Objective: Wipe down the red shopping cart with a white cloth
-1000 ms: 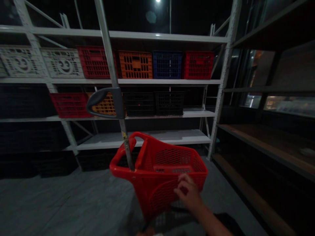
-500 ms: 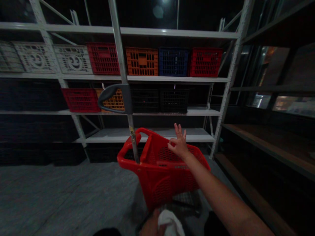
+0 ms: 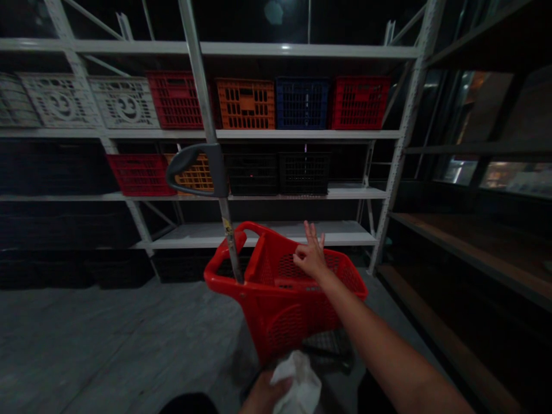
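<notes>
My right hand [image 3: 311, 256] is raised over the red shopping cart [image 3: 280, 310]. Its thumb and index finger meet in a ring while the other fingers point up; nothing shows between them. Low in the view, my left hand [image 3: 265, 393] grips a crumpled white cloth [image 3: 298, 384] in front of the cart's near side. A metal pole [image 3: 199, 75] with a grey loop handle [image 3: 196, 169] rises from the handle end of the cart. The cart stands on the floor, its basket extending to the right.
White metal shelving [image 3: 302, 134] spans the back. It carries white, red, orange, blue and black plastic crates, among them an orange crate [image 3: 245, 103] and a blue crate [image 3: 301, 102]. Darker shelves [image 3: 466, 230] run along the right side. Grey concrete floor [image 3: 107, 339] lies at the left.
My left hand and the white cloth have come up further into view. My right hand keeps its finger ring almost in place. The view has shifted slightly.
</notes>
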Action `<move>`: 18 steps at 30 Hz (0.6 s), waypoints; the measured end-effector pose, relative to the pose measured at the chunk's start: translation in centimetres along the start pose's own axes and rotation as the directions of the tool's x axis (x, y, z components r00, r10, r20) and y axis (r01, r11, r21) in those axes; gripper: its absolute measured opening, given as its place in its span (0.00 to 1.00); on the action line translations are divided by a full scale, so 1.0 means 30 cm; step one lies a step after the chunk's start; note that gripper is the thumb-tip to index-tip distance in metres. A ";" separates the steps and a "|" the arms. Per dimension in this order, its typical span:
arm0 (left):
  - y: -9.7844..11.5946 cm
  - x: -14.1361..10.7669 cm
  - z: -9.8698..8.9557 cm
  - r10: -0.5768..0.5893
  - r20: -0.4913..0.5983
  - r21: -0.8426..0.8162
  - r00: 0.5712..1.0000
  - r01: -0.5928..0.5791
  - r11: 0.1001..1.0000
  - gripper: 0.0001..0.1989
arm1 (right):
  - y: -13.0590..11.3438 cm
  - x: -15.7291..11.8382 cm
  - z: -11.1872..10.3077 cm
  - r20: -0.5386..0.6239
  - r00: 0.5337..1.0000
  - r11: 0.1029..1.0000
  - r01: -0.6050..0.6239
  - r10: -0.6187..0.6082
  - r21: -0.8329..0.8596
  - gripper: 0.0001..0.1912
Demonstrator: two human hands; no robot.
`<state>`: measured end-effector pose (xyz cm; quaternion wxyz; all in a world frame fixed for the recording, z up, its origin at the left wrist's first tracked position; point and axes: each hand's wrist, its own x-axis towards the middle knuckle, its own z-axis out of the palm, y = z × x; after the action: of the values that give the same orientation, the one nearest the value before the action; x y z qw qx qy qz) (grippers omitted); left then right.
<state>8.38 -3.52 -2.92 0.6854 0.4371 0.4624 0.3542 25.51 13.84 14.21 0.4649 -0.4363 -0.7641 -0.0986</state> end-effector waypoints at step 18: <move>0.192 -0.067 0.049 -0.019 -0.192 -0.305 0.981 -0.041 0.952 0.21 | -0.194 -0.638 -0.003 0.515 0.775 0.465 -0.632 0.366 0.620 0.17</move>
<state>8.67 -3.59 3.36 0.6950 0.2915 0.4631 0.4664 24.73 -0.71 0.51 0.4856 -0.4119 -0.6281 0.4472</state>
